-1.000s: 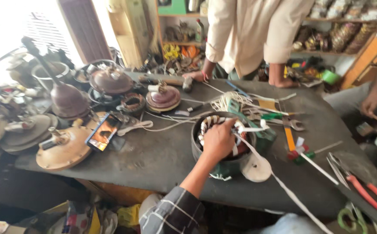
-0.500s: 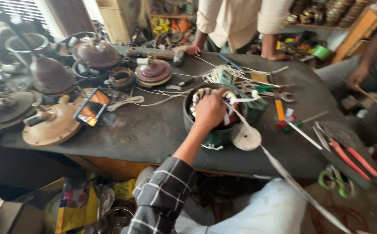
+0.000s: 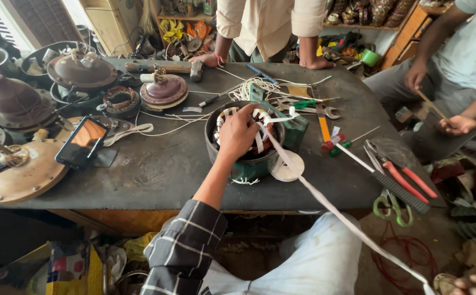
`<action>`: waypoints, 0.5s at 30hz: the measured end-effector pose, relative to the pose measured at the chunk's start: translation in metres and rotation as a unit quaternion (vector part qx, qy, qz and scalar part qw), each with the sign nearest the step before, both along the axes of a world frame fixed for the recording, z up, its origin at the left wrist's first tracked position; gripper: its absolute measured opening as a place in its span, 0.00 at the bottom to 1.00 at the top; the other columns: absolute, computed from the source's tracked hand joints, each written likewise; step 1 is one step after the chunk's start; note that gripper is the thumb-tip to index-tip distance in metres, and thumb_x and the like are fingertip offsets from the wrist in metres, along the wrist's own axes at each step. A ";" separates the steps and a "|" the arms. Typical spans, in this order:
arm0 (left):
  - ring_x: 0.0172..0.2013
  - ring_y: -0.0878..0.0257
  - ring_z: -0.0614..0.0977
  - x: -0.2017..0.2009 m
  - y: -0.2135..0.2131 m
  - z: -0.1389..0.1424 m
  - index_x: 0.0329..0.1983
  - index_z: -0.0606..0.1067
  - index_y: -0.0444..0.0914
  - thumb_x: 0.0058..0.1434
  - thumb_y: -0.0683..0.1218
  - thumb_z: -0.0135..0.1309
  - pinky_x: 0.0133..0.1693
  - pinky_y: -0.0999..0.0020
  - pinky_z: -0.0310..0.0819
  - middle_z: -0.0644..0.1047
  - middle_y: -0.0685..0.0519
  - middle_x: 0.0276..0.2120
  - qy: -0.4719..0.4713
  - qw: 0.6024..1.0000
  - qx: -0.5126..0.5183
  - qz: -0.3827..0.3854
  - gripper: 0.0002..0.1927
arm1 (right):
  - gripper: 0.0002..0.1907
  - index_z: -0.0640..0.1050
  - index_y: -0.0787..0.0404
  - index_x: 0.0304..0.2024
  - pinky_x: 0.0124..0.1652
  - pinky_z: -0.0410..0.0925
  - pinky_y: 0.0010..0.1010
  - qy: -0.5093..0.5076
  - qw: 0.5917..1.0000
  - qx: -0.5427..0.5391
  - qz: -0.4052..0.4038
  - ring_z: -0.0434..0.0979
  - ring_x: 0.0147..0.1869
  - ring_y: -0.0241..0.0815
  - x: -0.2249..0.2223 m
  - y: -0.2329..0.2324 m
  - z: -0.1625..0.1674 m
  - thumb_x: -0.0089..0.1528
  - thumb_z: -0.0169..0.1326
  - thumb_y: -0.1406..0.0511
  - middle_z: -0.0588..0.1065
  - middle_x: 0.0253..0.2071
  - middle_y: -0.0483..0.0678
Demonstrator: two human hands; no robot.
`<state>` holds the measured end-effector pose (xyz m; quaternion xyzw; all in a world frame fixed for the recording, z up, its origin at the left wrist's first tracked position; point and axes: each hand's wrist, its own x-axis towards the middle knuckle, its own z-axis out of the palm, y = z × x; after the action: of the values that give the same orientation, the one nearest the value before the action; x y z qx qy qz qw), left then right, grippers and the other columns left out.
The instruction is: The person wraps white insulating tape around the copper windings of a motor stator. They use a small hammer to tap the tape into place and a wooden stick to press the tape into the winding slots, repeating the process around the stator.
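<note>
Left hand (image 3: 239, 133) resting fingers-curled on copper windings of round motor stator (image 3: 244, 143) mid-workbench (image 3: 156, 169), white tape (image 3: 325, 203) running off to right hand (image 3: 470, 284) at bottom-right edge, grip unclear; yellow carton (image 3: 74, 270) underneath.

Left hand (image 3: 239, 131) on stator (image 3: 243, 139) (tape-wrapped) — workbench (image 3: 156, 169).

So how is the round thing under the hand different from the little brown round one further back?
The motor stator under the left hand is bigger, sits in a dark casing, and is bound with white tape. The small winding ring is reddish-brown, bare and untouched. Both are rings lying flat on the table.
</note>
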<state>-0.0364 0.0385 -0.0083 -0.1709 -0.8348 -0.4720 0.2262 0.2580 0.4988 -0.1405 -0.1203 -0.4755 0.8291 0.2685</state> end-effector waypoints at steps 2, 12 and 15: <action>0.30 0.49 0.81 -0.003 -0.001 -0.002 0.56 0.78 0.43 0.53 0.44 0.54 0.34 0.53 0.71 0.80 0.47 0.25 -0.009 1.000 0.008 -0.011 0.24 | 0.17 0.73 0.67 0.65 0.57 0.71 0.43 0.048 0.998 -0.024 0.014 0.77 0.50 0.47 0.002 0.001 -0.003 0.73 0.53 0.72 0.77 0.46 0.56; 0.24 0.58 0.81 0.001 -0.006 -0.009 0.59 0.77 0.42 0.57 0.40 0.56 0.31 0.66 0.73 0.82 0.51 0.27 -0.005 0.993 0.082 -0.079 0.24 | 0.16 0.71 0.70 0.66 0.60 0.70 0.46 0.193 0.973 -0.059 0.109 0.76 0.53 0.49 -0.002 -0.014 -0.018 0.75 0.51 0.76 0.76 0.47 0.58; 0.25 0.58 0.82 0.013 0.001 -0.013 0.56 0.78 0.43 0.58 0.40 0.58 0.31 0.66 0.74 0.81 0.51 0.29 0.082 0.992 0.060 -0.071 0.21 | 0.16 0.71 0.71 0.66 0.61 0.69 0.47 0.200 0.971 -0.037 0.128 0.76 0.53 0.49 -0.005 -0.022 -0.020 0.76 0.50 0.77 0.76 0.48 0.58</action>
<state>-0.0231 0.0390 -0.0213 -0.2544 -0.7694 -0.5201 0.2699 0.2535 0.4766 -0.1610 0.1003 -0.3928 0.8807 0.2451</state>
